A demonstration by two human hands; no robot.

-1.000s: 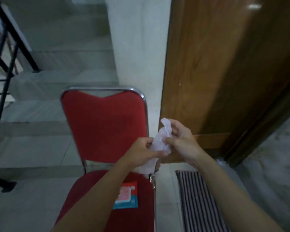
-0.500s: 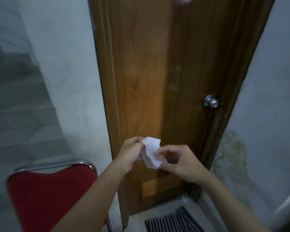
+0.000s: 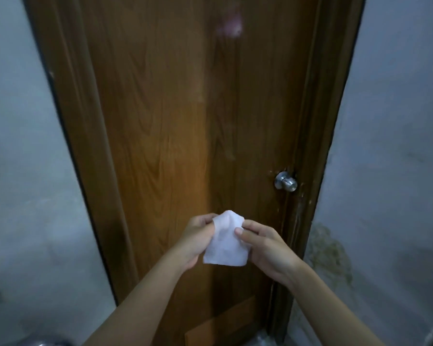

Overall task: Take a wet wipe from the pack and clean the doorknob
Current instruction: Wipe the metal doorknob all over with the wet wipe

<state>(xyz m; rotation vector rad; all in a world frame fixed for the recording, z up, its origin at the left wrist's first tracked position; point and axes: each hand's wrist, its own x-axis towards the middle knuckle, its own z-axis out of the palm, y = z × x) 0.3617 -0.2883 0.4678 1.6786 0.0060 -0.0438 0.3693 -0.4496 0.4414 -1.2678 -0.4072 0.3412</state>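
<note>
A white wet wipe (image 3: 226, 240) hangs spread between both hands in front of the wooden door (image 3: 175, 126). My left hand (image 3: 196, 238) pinches its left edge and my right hand (image 3: 266, 248) pinches its right edge, thumb on top. The round silver doorknob (image 3: 286, 181) sits on the door's right side, above and to the right of my right hand, a good hand's length away. The pack of wipes is out of sight.
The brown door frame (image 3: 318, 146) runs down the right of the door. Grey walls stand on both sides, with a stained patch (image 3: 330, 255) low on the right wall. A chrome chair rim (image 3: 39, 342) peeks in at the bottom left.
The view has swung up and right from the red chair to the door, bringing the doorknob into sight. Both hands kept the wipe and unfolded it wider.
</note>
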